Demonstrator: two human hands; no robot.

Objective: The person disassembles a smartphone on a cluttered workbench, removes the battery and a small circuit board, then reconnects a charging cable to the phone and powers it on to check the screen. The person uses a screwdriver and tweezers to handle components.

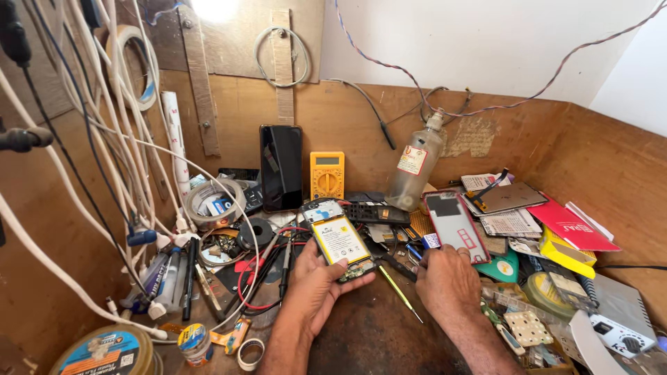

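Left hand (314, 283): fingers clamped around an opened phone (340, 239), battery side up, over the middle of the workbench (375, 333).
Right hand (445, 278): closed on a thin tool (399, 290), tip near the phone's lower edge.
Back edge: yellow multimeter (326, 173), black phone (281, 167) leaning on the wall, bottle (414, 165).

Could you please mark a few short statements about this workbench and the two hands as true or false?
1. The left hand holds an opened phone with its battery showing. True.
2. The yellow multimeter lies flat by the right hand. False: it leans against the back wall.
3. A dark phone stands upright beside the multimeter. True.
4. The clear bottle lies on its side. False: it stands, leaning on the wall.
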